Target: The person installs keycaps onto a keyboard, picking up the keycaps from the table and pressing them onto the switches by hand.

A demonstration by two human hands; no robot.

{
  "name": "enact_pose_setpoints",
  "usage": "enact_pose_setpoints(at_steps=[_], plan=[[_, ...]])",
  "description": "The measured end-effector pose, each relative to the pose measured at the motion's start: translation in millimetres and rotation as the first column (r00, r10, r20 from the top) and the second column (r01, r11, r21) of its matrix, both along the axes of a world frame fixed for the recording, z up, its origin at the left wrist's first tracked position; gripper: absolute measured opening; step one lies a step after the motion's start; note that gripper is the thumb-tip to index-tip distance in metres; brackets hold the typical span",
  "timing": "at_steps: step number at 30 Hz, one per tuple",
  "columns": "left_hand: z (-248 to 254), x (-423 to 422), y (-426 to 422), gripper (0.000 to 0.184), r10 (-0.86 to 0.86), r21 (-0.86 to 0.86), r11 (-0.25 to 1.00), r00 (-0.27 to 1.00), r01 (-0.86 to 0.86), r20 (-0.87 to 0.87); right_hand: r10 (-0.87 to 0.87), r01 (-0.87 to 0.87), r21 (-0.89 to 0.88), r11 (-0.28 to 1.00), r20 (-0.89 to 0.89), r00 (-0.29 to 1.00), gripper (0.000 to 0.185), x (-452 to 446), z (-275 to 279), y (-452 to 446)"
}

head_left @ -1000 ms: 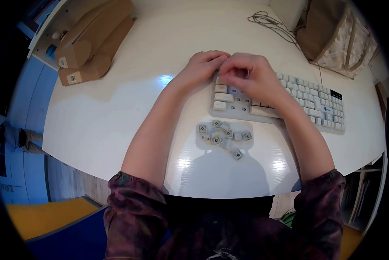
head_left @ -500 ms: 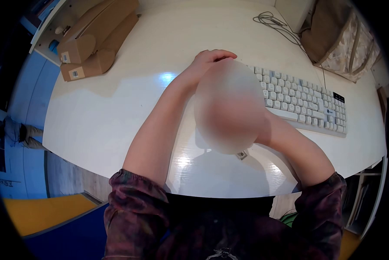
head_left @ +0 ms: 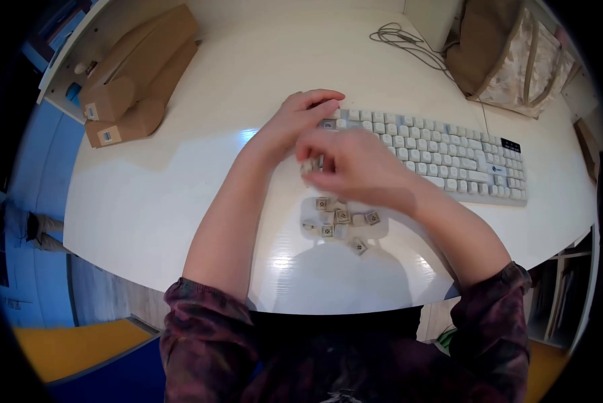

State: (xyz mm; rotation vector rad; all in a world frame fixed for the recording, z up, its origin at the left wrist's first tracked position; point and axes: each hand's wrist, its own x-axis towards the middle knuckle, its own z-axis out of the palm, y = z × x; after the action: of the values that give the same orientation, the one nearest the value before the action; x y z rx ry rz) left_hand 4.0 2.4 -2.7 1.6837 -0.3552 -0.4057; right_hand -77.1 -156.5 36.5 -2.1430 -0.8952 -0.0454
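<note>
A white keyboard point(head_left: 442, 151) lies slightly turned on the desk. My left hand point(head_left: 298, 121) is at its far left corner, fingers stretched over the back edge and thumb by the end keys, holding it. My right hand point(head_left: 355, 161), a little blurred, is over the near left corner. Its thumb and fingers are pinched on a small pale keycap point(head_left: 308, 166); whether that sits on the keyboard or is loose I cannot tell. Several loose keycaps point(head_left: 342, 216) are scattered in front of the keyboard, some upside down. One keycap point(head_left: 358, 246) lies nearest to me.
Brown cardboard boxes point(head_left: 137, 84) stand at the desk's back left. A coiled grey cable point(head_left: 402, 37) lies at the back, with a brown and pale fabric bag point(head_left: 509, 60) to its right. The white desk's point(head_left: 140, 221) front edge curves before me.
A blurred patch hid my right hand and most of the keycaps before; now they show. My right hand is at the keyboard's left end. The view has shifted slightly.
</note>
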Motion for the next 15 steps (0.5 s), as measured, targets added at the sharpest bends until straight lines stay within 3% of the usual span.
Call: enact_pose_setpoints(at_steps=[2,4,8,15], plan=[[-3.2,2.7,4.3,0.034,-0.036,-0.148,0.989,0.995,0.022,-0.089,-0.113,0.126,0.161,0.979,-0.088,0.99,0.014,15.3,-1.6,-5.7],[-1.1,-1.1,-1.2,0.031,0.069,-0.224,0.972,0.997,-0.074,-0.03,-0.197,0.264,0.274,0.925,-0.248,0.948,0.018,30.4,-5.0,-16.1],[5.9,0.2,-0.5,0.024,0.215,-0.192,0.962,0.971,-0.192,0.109,-0.373,0.384,0.174,0.907,-0.095,0.923,0.022,47.3,-9.6,-30.7],[16.6,-4.8,-9.6,0.018,0.12,-0.035,0.993,0.983,-0.116,0.142,-0.403,0.396,0.1,0.913,0.369,0.837,0.019,47.3,-17.7,-32.4]])
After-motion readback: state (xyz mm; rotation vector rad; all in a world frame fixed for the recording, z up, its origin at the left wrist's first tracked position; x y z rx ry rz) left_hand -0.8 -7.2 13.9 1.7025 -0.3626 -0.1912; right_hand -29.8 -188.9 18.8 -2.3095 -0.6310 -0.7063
